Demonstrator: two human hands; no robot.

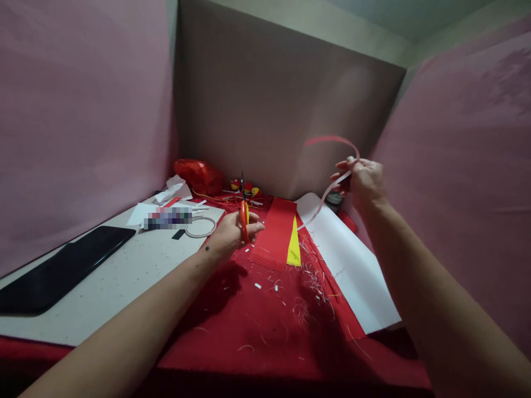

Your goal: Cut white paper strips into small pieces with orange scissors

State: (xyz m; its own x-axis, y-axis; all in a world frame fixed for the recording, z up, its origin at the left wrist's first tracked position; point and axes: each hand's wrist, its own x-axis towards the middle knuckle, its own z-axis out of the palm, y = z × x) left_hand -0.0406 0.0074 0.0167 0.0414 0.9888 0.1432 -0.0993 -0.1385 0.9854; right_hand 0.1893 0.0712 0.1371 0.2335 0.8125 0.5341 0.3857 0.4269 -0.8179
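My left hand [237,228] is closed on the handles of a pair of orange and yellow scissors [244,218], whose dark blades point up and away. Pinched in my raised right hand [364,179] is a thin curled strip [321,203], red on one face and pale on the other. One end arcs up to the left; the other hangs down toward the yellow sheet [294,251]. A red corrugated sheet [274,232] lies between the hands, partly over the yellow one. The tips of some right-hand fingers are blurred.
A white board [103,276] at left carries a black phone-like slab [66,268] and a pale ring [201,226]. White paper [352,260] lies at right over red sheets. Thread-like scraps litter the red cloth [249,331]. A red plastic bag [199,176] sits at the back.
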